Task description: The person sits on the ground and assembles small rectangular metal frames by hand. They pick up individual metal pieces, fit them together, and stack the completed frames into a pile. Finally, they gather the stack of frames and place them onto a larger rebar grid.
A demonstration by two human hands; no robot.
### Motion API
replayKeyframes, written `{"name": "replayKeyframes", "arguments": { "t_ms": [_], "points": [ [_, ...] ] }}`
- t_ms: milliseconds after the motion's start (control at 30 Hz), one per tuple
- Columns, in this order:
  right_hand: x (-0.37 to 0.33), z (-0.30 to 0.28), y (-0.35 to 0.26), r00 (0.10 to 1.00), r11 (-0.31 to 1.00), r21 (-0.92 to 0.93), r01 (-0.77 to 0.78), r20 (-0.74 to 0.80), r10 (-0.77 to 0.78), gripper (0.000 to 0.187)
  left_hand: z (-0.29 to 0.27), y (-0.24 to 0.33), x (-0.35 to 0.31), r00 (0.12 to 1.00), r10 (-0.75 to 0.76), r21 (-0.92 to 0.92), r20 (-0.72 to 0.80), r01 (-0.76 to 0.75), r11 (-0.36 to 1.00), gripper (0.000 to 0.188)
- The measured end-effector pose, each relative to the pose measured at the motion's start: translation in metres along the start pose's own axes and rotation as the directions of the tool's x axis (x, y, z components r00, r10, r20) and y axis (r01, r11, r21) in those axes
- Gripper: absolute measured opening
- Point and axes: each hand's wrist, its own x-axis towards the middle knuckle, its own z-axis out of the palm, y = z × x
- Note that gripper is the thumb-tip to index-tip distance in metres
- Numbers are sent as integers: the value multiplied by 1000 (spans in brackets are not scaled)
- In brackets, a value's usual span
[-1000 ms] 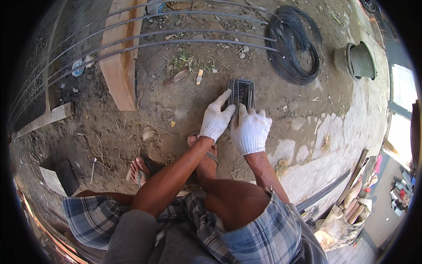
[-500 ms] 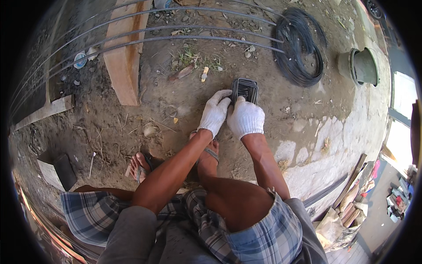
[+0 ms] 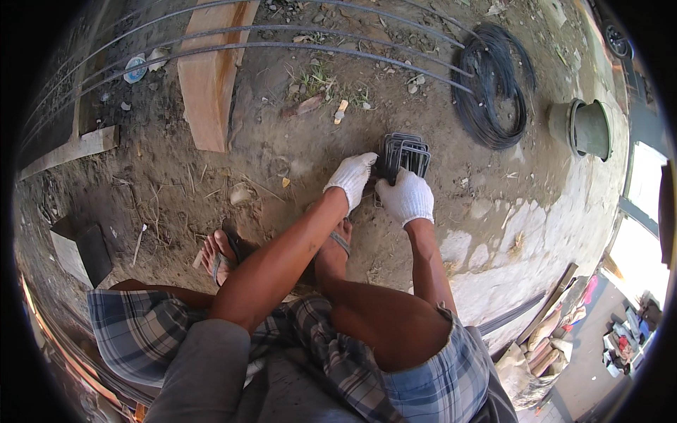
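Observation:
A bundle of rectangular bent steel stirrups (image 3: 407, 149) stands on the dirt in front of me, the rings at its top fanned slightly apart. My right hand (image 3: 407, 199), in a white knit glove, grips the near side of the bundle with its fingers curled round the bars. At the left side is my left hand (image 3: 351, 181), gloved alike. Its fingers are drawn together, the tips close to the bundle's left edge; whether something thin is between them is hidden.
Long steel rods (image 3: 303, 46) cross the far side above a wooden plank (image 3: 206, 99). Right of them lies a coil of dark wire (image 3: 489, 92), with green buckets (image 3: 591, 130) beyond. A dark block (image 3: 90, 254) sits at left. My sandalled feet are close below the bundle.
My left hand has shifted off the bundle's side, fingers now drawn together. The stirrups look more fanned out and tilted. The whole view has shifted slightly.

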Motion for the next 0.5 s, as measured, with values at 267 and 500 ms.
{"name": "replayKeyframes", "arguments": {
  "t_ms": [267, 500],
  "points": [
    [13, -8, 18, 979, 984, 173, -46, 205, 10, 53, 16, 12, -18, 996, 85, 228, 0, -82, 970, 50],
    [27, -10, 38, 943, 908, 416, -56, 320, -88, 46, 24, 3, -1, 999, 16, 112, -48, -11, 994, 56]
  ]
}}
